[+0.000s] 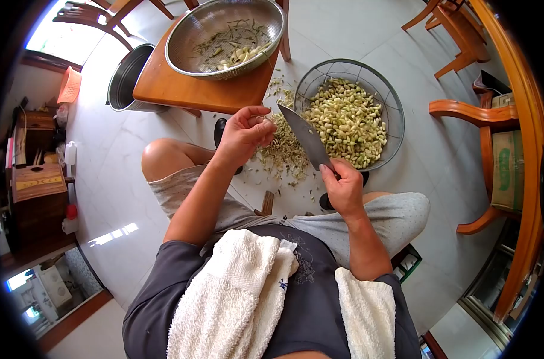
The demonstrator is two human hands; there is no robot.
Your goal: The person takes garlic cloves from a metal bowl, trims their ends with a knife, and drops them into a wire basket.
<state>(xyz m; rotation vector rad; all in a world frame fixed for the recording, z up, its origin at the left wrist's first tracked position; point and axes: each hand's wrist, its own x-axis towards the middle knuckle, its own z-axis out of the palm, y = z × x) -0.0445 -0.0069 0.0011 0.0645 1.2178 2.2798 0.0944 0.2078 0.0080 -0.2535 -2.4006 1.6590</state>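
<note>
My right hand [345,190] is closed around the handle of a broad kitchen knife [308,140], its blade pointing up and to the left. Close to the knife's tip, my left hand [246,134] pinches with thumb and fingers; what sits between them is too small to make out. Beyond the blade, a wire-framed basket [397,128] on the floor holds a heap of pale green-white bulbs [347,116]. Cut trimmings [287,157] lie scattered on the floor below my hands.
A metal colander [175,45] with some bulbs and stems rests on a wooden chair [206,94]. Left of the chair is a dark bucket [125,78]. More wooden chairs [454,36] and a cardboard box [507,170] are on the right. White towels [224,293] hang over my chest.
</note>
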